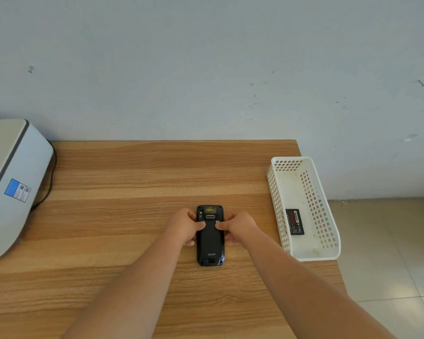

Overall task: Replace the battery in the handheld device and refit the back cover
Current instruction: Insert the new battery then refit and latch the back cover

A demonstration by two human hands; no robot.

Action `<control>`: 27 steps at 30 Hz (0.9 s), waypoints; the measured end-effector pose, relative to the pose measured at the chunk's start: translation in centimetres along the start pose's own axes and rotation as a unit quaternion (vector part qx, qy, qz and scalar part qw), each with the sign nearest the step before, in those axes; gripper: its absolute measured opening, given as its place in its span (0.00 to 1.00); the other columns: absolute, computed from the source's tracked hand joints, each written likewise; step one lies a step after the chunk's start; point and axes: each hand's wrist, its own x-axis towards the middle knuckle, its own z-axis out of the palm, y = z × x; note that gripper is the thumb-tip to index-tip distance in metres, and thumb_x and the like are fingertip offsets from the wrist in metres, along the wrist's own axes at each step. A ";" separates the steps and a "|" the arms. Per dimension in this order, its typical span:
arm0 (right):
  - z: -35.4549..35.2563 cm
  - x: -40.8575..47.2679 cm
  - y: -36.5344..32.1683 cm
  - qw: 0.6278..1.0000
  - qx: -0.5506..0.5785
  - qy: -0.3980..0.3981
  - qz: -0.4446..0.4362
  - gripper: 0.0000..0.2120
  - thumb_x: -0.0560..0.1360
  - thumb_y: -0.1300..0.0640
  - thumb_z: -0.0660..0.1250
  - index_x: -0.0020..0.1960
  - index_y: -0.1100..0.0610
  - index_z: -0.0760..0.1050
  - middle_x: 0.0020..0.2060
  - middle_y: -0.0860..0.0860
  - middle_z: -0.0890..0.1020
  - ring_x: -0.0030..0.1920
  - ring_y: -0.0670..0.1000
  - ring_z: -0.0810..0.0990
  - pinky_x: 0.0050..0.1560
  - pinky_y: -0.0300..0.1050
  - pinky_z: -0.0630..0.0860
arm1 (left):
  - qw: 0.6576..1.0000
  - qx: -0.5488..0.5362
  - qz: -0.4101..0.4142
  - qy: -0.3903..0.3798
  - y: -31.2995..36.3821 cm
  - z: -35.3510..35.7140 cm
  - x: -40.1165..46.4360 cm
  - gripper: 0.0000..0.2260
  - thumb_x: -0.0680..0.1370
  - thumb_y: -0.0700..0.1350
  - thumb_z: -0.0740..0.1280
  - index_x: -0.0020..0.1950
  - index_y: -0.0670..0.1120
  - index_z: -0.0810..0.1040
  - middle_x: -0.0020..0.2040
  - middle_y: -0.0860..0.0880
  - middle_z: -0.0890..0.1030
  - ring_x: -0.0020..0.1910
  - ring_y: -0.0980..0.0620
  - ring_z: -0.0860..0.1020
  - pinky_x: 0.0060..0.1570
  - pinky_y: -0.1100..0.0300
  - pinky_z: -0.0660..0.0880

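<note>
Handheld black device (210,243), a slim rectangular scanner of dark plastic, lies face down near the middle of the wood-grain bench (132,172), its back cover (209,237) uppermost and the scan window at the far end. From my remote seat I see both bare hands closed around its upper half. The left hand (185,228) wraps the device's left edge, thumb laid across the top of the cover; the right hand (239,228) mirrors it on the right edge, thumb pressed flat on the cover beside a small silver latch (217,221). Each grip is curled tight against the casing, fingers tucked under the sides and partly hidden, and the two thumb tips nearly meet. Forearms reach in from the near edge. To the right, well apart from the device, a white perforated plastic basket (277,199) sits at the bench's corner with a flat black battery pack (294,221) lying on its floor. At far left stands a grey-and-white boxy machine (12,182) with a blue label, a dark cable (50,182) trailing behind it. Pale wall (206,69) rises beyond.
</note>
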 end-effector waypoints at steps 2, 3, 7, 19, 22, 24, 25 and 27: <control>0.0 0.0 -0.2 1.000 -0.007 0.005 0.003 0.12 0.71 0.60 0.75 0.51 0.57 0.74 0.45 0.57 0.83 0.39 0.54 0.83 0.39 0.49 0.83 | 0.999 0.031 0.009 0.014 -0.1 0.2 0.1 0.09 0.76 0.45 0.72 0.52 0.48 0.74 0.49 0.47 0.80 0.45 0.47 0.82 0.40 0.52 0.83; 0.0 0.1 -0.1 1.000 -0.006 0.006 0.002 0.12 0.71 0.60 0.75 0.50 0.57 0.74 0.45 0.57 0.83 0.39 0.54 0.83 0.39 0.49 0.83 | 0.998 0.047 0.017 0.026 -0.2 0.4 0.0 0.09 0.76 0.46 0.72 0.51 0.49 0.74 0.48 0.47 0.80 0.44 0.48 0.81 0.41 0.51 0.83; 0.3 0.1 0.7 1.000 0.003 0.013 -0.015 0.09 0.73 0.58 0.73 0.45 0.55 0.73 0.43 0.55 0.83 0.40 0.54 0.84 0.40 0.48 0.82 | 0.992 0.101 0.046 0.066 -0.5 1.0 -0.2 0.09 0.76 0.48 0.72 0.52 0.50 0.75 0.44 0.51 0.79 0.45 0.50 0.80 0.49 0.48 0.82; 1.0 -0.5 2.7 0.996 0.006 0.032 -0.083 0.13 0.71 0.59 0.75 0.54 0.54 0.76 0.45 0.51 0.82 0.46 0.52 0.83 0.50 0.52 0.83 | 0.997 0.040 0.044 0.050 -2.3 0.9 -1.9 0.11 0.75 0.48 0.74 0.52 0.49 0.76 0.44 0.50 0.81 0.43 0.47 0.83 0.45 0.48 0.82; 1.2 -0.9 2.9 0.995 -0.005 0.040 -0.095 0.12 0.72 0.57 0.74 0.54 0.53 0.76 0.44 0.50 0.81 0.45 0.51 0.83 0.50 0.52 0.82 | 0.995 0.066 0.056 0.054 -2.1 0.8 -2.1 0.10 0.75 0.49 0.73 0.52 0.50 0.76 0.45 0.49 0.82 0.44 0.47 0.83 0.48 0.46 0.82; 1.2 -1.2 3.6 0.994 0.005 0.048 -0.103 0.13 0.72 0.56 0.74 0.53 0.52 0.75 0.44 0.49 0.81 0.47 0.51 0.83 0.52 0.54 0.81 | 0.998 0.038 0.043 0.037 -2.1 0.7 -2.5 0.10 0.75 0.48 0.73 0.52 0.49 0.75 0.46 0.48 0.82 0.44 0.46 0.83 0.44 0.48 0.83; 1.2 -1.5 3.9 0.993 0.013 0.046 -0.104 0.13 0.71 0.56 0.75 0.53 0.52 0.75 0.44 0.48 0.81 0.47 0.51 0.83 0.53 0.54 0.81 | 0.999 0.020 0.030 0.027 -2.1 0.6 -2.6 0.10 0.76 0.48 0.73 0.52 0.48 0.75 0.47 0.47 0.82 0.44 0.46 0.83 0.41 0.50 0.82; 1.2 -1.7 4.5 0.994 0.011 0.034 -0.104 0.14 0.71 0.58 0.75 0.53 0.52 0.75 0.43 0.48 0.80 0.47 0.51 0.82 0.53 0.53 0.81 | 1.000 -0.001 0.011 0.007 -2.5 0.4 -2.9 0.11 0.75 0.46 0.74 0.53 0.47 0.75 0.48 0.47 0.82 0.45 0.47 0.83 0.36 0.54 0.80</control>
